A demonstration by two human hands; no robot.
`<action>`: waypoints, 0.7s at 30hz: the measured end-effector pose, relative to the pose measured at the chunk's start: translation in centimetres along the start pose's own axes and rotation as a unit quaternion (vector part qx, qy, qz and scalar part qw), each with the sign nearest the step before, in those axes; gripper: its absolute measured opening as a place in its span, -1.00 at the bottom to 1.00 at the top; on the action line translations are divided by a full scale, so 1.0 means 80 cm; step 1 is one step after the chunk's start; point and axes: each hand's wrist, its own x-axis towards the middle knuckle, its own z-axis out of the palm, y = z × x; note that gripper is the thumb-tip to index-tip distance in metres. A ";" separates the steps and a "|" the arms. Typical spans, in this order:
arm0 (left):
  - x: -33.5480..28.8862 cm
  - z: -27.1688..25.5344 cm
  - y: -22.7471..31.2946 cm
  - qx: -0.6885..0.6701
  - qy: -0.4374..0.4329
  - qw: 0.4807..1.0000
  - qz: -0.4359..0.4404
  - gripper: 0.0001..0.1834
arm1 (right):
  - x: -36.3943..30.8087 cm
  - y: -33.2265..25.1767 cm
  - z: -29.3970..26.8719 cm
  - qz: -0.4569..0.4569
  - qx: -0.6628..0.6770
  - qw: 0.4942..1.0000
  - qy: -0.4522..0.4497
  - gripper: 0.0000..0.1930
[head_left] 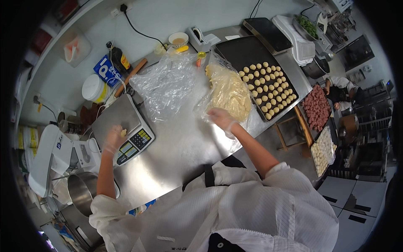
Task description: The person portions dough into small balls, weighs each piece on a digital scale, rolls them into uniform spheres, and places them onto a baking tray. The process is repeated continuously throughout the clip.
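Observation:
A small pale piece of dough sits in the fingers of my left hand, which wears a clear glove and hovers over the front of the digital scale. My right hand, also gloved, has its fingers curled at the near left edge of a big yellow dough mass. They appear to pinch the clear plastic sheet lying around and partly over that dough; the exact grip is hard to see. To the right, a black baking tray carries several rows of round dough balls.
Crumpled plastic lies mid-table. Behind the scale are a rolling pin, a dark bottle and a white tub. A stand mixer stands left. Minced meat fills a tray at right, near another person.

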 end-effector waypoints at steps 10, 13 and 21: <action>-0.117 0.072 0.278 -0.732 0.205 0.608 -0.227 -0.80 | 0.267 -0.051 0.005 -0.064 -0.522 0.838 -0.147 -0.72; -0.187 0.149 0.370 -0.810 0.182 0.481 -0.282 -0.81 | 0.320 0.003 -0.006 -0.065 -0.634 0.769 -0.042 -0.73; -0.351 0.218 0.530 -0.764 0.122 0.344 -0.532 -0.78 | 0.406 0.108 0.046 0.011 -0.664 0.726 -0.179 -0.67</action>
